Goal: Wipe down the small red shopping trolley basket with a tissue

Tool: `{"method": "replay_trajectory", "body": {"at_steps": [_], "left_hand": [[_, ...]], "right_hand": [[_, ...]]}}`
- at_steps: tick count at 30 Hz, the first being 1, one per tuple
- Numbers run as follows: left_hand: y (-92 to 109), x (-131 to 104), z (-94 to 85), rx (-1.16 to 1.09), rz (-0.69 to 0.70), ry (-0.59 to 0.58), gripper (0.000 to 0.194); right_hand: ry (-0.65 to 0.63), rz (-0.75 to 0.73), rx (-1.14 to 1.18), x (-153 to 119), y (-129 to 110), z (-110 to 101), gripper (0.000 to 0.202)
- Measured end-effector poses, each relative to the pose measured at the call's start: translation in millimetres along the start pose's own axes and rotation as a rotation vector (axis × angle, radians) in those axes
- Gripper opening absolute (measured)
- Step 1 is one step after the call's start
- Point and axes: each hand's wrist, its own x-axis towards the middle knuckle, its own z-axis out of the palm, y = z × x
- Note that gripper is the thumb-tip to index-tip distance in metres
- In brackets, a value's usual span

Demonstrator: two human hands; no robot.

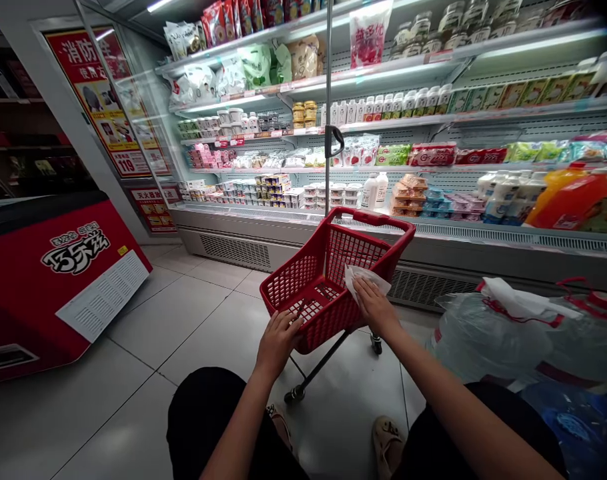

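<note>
A red plastic shopping cart stands in front of me on dark metal legs with wheels. Its basket has lattice sides and a handle at the far edge. My left hand rests on the basket's near left rim, fingers extended, with nothing held. On the right side of the basket, my right hand presses a white cloth or tissue against the red plastic; its fingers lie flat over the white piece.
Behind the cart runs a refrigerated display with a glass door and stocked shelves. A red freezer stands on the left. Large water bottles in plastic wrap are close on the right. My knees flank the cart's near side.
</note>
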Motion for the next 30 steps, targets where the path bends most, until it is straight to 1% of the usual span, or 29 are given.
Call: {"method": "replay_trajectory", "body": {"at_steps": [2,5,9,11,12,14,17,20,22,24,26,27,30], "left_hand": [[4.1,3.1,3.4,0.013,-0.004,0.014,0.046],[19.6,7.0,8.1,0.027,-0.028,0.038,0.049],[43.5,8.6,15.7,0.039,-0.076,0.070,0.041],[50.5,8.6,18.0,0.031,-0.091,0.073,0.037],[51.9,8.5,18.0,0.024,-0.093,0.070,0.037],[50.7,8.6,15.8,0.006,-0.077,0.059,0.041],[41.9,9.5,9.1,-0.026,-0.007,0.024,0.049],[34.0,11.2,5.4,0.000,0.017,0.012,0.042],[32.9,12.8,7.2,0.052,-0.024,0.039,0.038],[35.3,15.0,11.5,0.095,-0.064,0.064,0.044],[39.8,17.7,16.4,0.124,-0.092,0.072,0.052],[42.2,19.3,18.5,0.135,-0.106,0.075,0.054],[47.5,23.1,21.4,0.153,-0.141,0.086,0.050]], "right_hand": [[0.007,0.019,0.025,4.7,-13.8,7.0,0.055],[-0.018,-0.046,0.064,0.0,-45.4,11.6,0.055],[-0.080,-0.210,0.107,-25.8,-97.9,1.9,0.055],[-0.103,-0.269,0.134,-39.0,-114.7,-5.7,0.057],[-0.112,-0.290,0.142,-43.5,-117.7,-8.9,0.058],[-0.125,-0.325,0.146,-46.5,-112.3,-13.1,0.060],[-0.137,-0.340,0.125,-35.7,-83.0,-12.6,0.059],[-0.124,-0.235,0.075,-17.6,-51.3,-5.7,0.057],[-0.113,-0.147,0.044,-9.7,-41.9,0.6,0.056],[-0.100,-0.082,0.033,-9.3,-46.7,6.5,0.057],[-0.084,-0.067,0.033,-17.2,-63.9,10.0,0.059],[-0.079,-0.082,0.037,-23.4,-75.0,10.1,0.060],[-0.078,-0.170,0.063,-44.6,-104.2,3.9,0.060]]}}
